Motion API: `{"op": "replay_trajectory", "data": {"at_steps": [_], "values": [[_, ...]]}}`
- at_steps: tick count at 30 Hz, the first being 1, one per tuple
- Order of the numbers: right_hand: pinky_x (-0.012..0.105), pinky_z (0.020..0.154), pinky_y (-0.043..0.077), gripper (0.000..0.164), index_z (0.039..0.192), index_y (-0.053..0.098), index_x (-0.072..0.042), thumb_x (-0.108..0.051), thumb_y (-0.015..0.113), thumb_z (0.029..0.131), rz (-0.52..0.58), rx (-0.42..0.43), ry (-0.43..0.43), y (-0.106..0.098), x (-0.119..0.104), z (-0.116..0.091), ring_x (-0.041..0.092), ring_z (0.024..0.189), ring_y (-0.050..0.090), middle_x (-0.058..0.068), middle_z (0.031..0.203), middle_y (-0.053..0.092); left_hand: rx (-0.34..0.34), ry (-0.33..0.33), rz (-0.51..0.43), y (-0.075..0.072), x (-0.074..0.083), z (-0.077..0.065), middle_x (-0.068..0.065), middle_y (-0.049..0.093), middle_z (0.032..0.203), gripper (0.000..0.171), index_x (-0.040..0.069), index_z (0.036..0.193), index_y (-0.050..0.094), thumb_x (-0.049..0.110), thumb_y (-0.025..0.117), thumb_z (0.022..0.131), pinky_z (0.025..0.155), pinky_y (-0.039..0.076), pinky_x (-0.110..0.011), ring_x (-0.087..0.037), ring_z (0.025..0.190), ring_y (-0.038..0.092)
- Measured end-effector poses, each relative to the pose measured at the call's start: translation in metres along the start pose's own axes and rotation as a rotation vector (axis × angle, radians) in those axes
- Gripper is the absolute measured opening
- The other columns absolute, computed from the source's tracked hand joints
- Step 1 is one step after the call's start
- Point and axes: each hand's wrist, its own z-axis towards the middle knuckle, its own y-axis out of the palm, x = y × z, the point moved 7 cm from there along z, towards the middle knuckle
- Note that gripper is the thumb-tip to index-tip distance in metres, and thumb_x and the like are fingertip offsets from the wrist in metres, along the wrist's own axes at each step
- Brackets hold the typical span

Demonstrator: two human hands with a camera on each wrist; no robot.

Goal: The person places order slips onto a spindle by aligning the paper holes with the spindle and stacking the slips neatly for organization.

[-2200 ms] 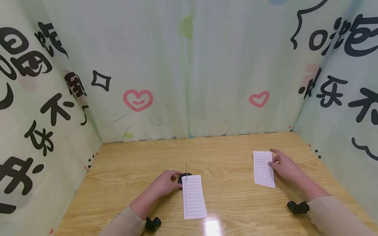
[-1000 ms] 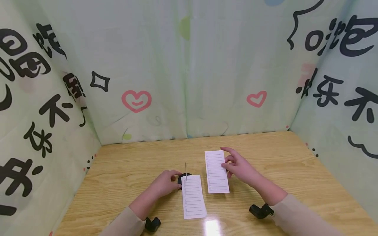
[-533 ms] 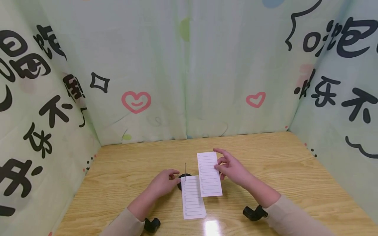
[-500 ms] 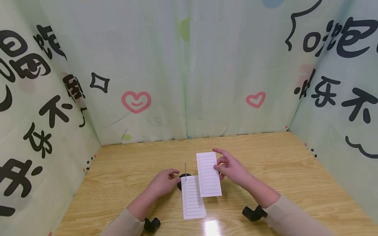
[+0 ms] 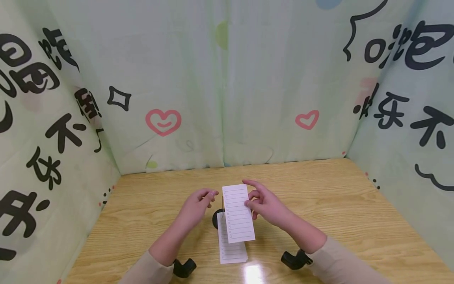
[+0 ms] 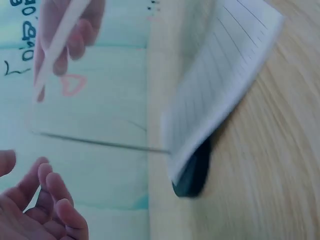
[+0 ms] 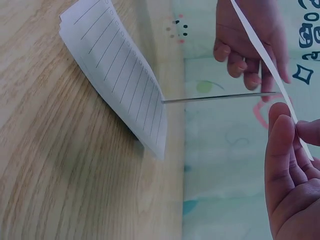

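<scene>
My right hand (image 5: 266,205) pinches a lined, white paper slip (image 5: 239,215) by its right edge, between thumb and fingers. The slip is raised, its upper left corner at the tip of a thin metal spike (image 7: 220,97). That spike stands upright on a round black base (image 6: 194,172), a paper spike. Lower down, a few similar slips (image 5: 232,253) are impaled on it, sticking out toward me and partly covered by the raised slip in the head view. My left hand (image 5: 196,203) hovers left of the spike, fingers loosely bent and holding nothing.
The wooden table (image 5: 152,205) runs back to a pale curtain (image 5: 198,79) with printed hearts and lettering, which also closes off both sides. Black wrist devices (image 5: 184,268) sit at both sleeves. A bright reflection lies on the table near the front.
My right hand has carried the slip leftward from the table's right side to over the spike. My left hand has let go of the black base and risen beside the spike.
</scene>
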Motion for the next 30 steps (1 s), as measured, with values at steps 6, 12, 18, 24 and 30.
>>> {"op": "replay_trajectory", "data": {"at_steps": [6, 12, 18, 24, 30], "values": [[0.042, 0.06, 0.055, 0.063, 0.152, 0.033, -0.012, 0.001, 0.058, 0.096, 0.013, -0.004, 0.003, 0.007, -0.001, 0.001, 0.024, 0.068, 0.061, 0.012, 0.097, 0.061, 0.004, -0.016, -0.08, 0.006, 0.012, 0.001, -0.009, 0.064, 0.102, 0.029, 0.011, 0.114, 0.07, 0.034, 0.057, 0.101, 0.071, 0.045, -0.033, -0.02, 0.087, 0.057], [0.041, 0.059, 0.054, 0.063, 0.152, 0.033, -0.011, 0.001, 0.058, 0.096, 0.0, -0.004, 0.013, 0.013, 0.002, 0.001, 0.023, 0.069, 0.061, 0.012, 0.098, 0.062, -0.003, -0.031, -0.086, 0.012, 0.013, 0.003, -0.005, 0.061, 0.095, 0.023, 0.011, 0.104, 0.069, 0.032, 0.065, 0.096, 0.072, 0.044, -0.033, -0.022, 0.086, 0.056], [0.042, 0.059, 0.054, 0.062, 0.152, 0.032, -0.009, 0.002, 0.058, 0.096, 0.002, -0.009, 0.006, 0.016, 0.003, 0.001, 0.022, 0.068, 0.061, 0.011, 0.098, 0.062, -0.011, -0.044, -0.087, 0.015, 0.013, 0.002, -0.004, 0.061, 0.094, 0.021, 0.011, 0.1, 0.068, 0.032, 0.065, 0.096, 0.071, 0.044, -0.032, -0.023, 0.086, 0.056], [0.051, 0.061, 0.054, 0.061, 0.152, 0.033, -0.009, 0.001, 0.058, 0.097, -0.001, -0.016, -0.005, 0.018, 0.004, 0.001, 0.021, 0.067, 0.06, 0.012, 0.098, 0.061, -0.015, -0.043, -0.098, 0.015, 0.013, 0.0, -0.004, 0.062, 0.093, 0.023, 0.01, 0.1, 0.068, 0.032, 0.064, 0.097, 0.073, 0.044, -0.033, -0.025, 0.089, 0.057], [0.045, 0.057, 0.054, 0.061, 0.152, 0.032, -0.006, 0.0, 0.058, 0.097, 0.005, -0.022, -0.013, 0.021, 0.002, 0.001, 0.023, 0.066, 0.059, 0.013, 0.097, 0.06, -0.008, -0.027, -0.1, 0.015, 0.012, 0.0, -0.004, 0.063, 0.09, 0.023, 0.008, 0.099, 0.068, 0.03, 0.064, 0.097, 0.074, 0.044, -0.033, -0.027, 0.088, 0.058]]}}
